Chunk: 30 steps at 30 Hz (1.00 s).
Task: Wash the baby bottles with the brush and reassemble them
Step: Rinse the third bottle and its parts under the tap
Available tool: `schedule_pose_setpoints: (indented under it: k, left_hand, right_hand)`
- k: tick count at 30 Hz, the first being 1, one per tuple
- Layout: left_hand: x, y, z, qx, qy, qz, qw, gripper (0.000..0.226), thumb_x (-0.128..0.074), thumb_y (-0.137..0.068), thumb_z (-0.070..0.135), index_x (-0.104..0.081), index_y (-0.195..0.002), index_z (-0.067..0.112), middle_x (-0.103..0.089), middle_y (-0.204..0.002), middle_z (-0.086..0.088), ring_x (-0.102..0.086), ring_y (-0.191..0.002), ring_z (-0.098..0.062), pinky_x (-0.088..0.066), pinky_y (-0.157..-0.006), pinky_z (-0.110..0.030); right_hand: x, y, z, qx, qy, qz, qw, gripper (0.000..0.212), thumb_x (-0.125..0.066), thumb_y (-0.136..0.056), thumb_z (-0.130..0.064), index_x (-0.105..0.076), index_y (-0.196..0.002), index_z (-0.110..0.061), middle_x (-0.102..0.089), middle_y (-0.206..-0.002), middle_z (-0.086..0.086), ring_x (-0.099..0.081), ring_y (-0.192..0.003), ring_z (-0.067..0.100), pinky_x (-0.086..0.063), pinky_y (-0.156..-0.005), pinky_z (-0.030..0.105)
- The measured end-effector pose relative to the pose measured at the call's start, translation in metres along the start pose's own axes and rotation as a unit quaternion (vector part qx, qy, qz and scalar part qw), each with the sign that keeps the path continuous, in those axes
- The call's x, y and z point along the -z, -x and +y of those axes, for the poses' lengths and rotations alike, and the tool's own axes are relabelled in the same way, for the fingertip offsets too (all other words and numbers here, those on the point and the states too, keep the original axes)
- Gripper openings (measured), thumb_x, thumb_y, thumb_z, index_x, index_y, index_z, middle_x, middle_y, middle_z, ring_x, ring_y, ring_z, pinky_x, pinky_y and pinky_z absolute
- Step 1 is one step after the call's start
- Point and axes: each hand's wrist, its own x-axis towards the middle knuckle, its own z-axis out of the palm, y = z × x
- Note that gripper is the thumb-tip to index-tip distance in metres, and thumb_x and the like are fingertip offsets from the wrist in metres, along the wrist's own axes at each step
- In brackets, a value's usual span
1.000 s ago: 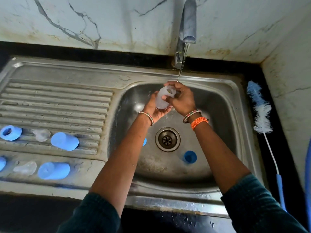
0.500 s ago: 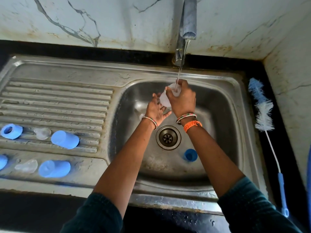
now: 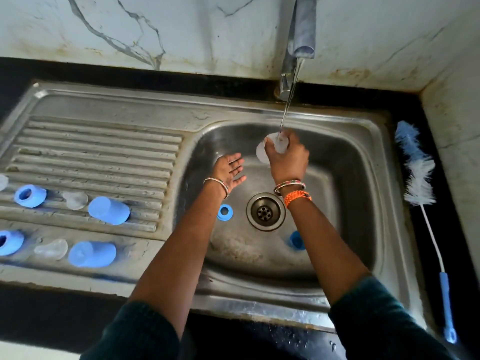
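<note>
My right hand (image 3: 287,158) grips a clear baby bottle (image 3: 262,154) under the running tap (image 3: 301,29), over the sink basin (image 3: 363,178). To its left, my left hand (image 3: 230,171) is apart from the bottle, palm up with fingers spread, holding nothing. Two blue collar rings lie in the basin, one ring (image 3: 225,212) left of the drain and another ring (image 3: 296,240) partly hidden by my right forearm. On the counter to the right lies the blue and white bottle brush (image 3: 419,175).
On the draining board (image 3: 91,152) at the left lie blue caps (image 3: 109,210) (image 3: 92,254), blue rings (image 3: 30,196) (image 3: 9,242) and clear teats (image 3: 75,200) (image 3: 51,249). The drain (image 3: 265,211) sits mid-basin. A marble wall stands behind and to the right.
My left hand has let go of the bottle and drawn away to the left, opening out. My right hand keeps the bottle under the water stream.
</note>
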Motion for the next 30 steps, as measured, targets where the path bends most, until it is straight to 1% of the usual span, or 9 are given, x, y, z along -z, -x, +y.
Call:
schedule_pose_setpoints:
  k: [3,6,10,13,15,18,21,25,30]
  left_hand:
    - [-0.007,0.004,-0.003,0.009,-0.006,-0.009,1.0,0.041,-0.031,-0.098,0.024,-0.051,-0.131,0.01,-0.05,-0.139,-0.008,-0.041,-0.131,-0.024,-0.038,-0.101,-0.04]
    - [-0.007,0.004,-0.002,0.007,0.003,-0.016,1.0,0.038,-0.036,-0.097,0.022,-0.054,-0.127,0.01,-0.052,-0.136,-0.009,-0.045,-0.127,-0.024,-0.04,-0.096,-0.039]
    - [-0.007,0.008,-0.005,0.028,0.006,0.002,1.0,0.029,-0.039,-0.094,0.023,-0.059,-0.112,0.01,-0.055,-0.13,-0.013,-0.051,-0.111,-0.025,-0.041,-0.096,-0.038]
    - [-0.009,0.01,0.001,0.018,0.028,-0.033,0.999,0.034,-0.038,-0.095,0.026,-0.057,-0.118,0.01,-0.054,-0.129,-0.013,-0.049,-0.122,-0.028,-0.042,-0.098,-0.04]
    - [-0.01,0.018,0.005,0.012,0.073,-0.065,0.995,0.031,-0.04,-0.094,0.029,-0.058,-0.115,0.014,-0.057,-0.123,-0.011,-0.049,-0.124,-0.028,-0.042,-0.1,-0.041]
    - [-0.018,0.034,0.012,-0.017,0.149,-0.136,0.979,0.026,-0.04,-0.095,0.031,-0.059,-0.105,0.017,-0.061,-0.11,-0.009,-0.057,-0.109,-0.024,-0.043,-0.098,-0.04]
    - [-0.028,0.052,0.018,-0.075,0.111,-0.173,0.976,0.026,-0.041,-0.096,0.029,-0.061,-0.109,0.021,-0.063,-0.11,-0.004,-0.056,-0.103,-0.018,-0.037,-0.103,-0.036]
    - [-0.038,0.07,0.024,-0.123,0.011,-0.155,0.98,0.011,-0.052,-0.095,0.024,-0.058,-0.103,0.027,-0.06,-0.091,0.002,-0.054,-0.09,-0.012,-0.043,-0.091,-0.031]
    - [-0.039,0.082,0.035,-0.153,-0.065,-0.114,0.98,0.022,-0.06,-0.091,0.014,-0.059,-0.113,0.018,-0.058,-0.083,-0.003,-0.052,-0.074,-0.016,-0.052,-0.073,-0.029]
  right_hand:
    - [-0.006,0.003,0.007,-0.032,0.016,-0.054,0.998,0.044,-0.071,-0.081,-0.035,-0.065,-0.117,-0.009,-0.068,-0.111,0.012,-0.062,-0.105,0.03,-0.05,-0.088,0.035]
    - [-0.001,-0.001,-0.006,0.003,-0.028,0.046,0.999,0.037,-0.068,-0.084,-0.034,-0.066,-0.112,-0.01,-0.07,-0.106,0.011,-0.063,-0.098,0.026,-0.047,-0.083,0.031]
    - [-0.005,-0.005,-0.009,-0.022,-0.011,-0.052,0.998,0.033,-0.072,-0.081,-0.028,-0.068,-0.103,-0.004,-0.07,-0.102,0.013,-0.064,-0.091,0.024,-0.05,-0.077,0.03]
    - [0.001,-0.012,-0.027,-0.016,-0.107,0.01,0.994,0.016,-0.064,-0.085,-0.021,-0.067,-0.095,-0.008,-0.068,-0.092,0.01,-0.062,-0.087,0.024,-0.052,-0.078,0.035]
    - [0.008,-0.016,-0.036,-0.155,-0.323,-0.026,0.933,0.013,-0.052,-0.092,-0.016,-0.061,-0.086,-0.009,-0.063,-0.083,0.009,-0.06,-0.076,0.024,-0.053,-0.066,0.037]
    - [0.017,-0.016,-0.032,-0.337,-0.556,-0.138,0.747,0.026,-0.034,-0.095,-0.017,-0.052,-0.105,-0.003,-0.059,-0.097,0.02,-0.059,-0.081,0.032,-0.056,-0.056,0.035]
    - [0.018,-0.02,-0.023,-0.377,-0.619,-0.141,0.675,0.035,-0.03,-0.096,-0.019,-0.05,-0.119,-0.002,-0.056,-0.113,0.025,-0.056,-0.089,0.038,-0.057,-0.055,0.042]
    - [0.026,-0.02,-0.033,-0.378,-0.539,-0.152,0.737,0.041,-0.028,-0.096,-0.016,-0.051,-0.127,-0.003,-0.055,-0.12,0.021,-0.056,-0.089,0.033,-0.057,-0.059,0.035]
    - [0.035,-0.01,-0.035,-0.375,-0.5,-0.188,0.757,0.037,-0.029,-0.1,-0.012,-0.048,-0.131,-0.003,-0.051,-0.134,0.019,-0.055,-0.11,0.032,-0.042,-0.101,0.04]
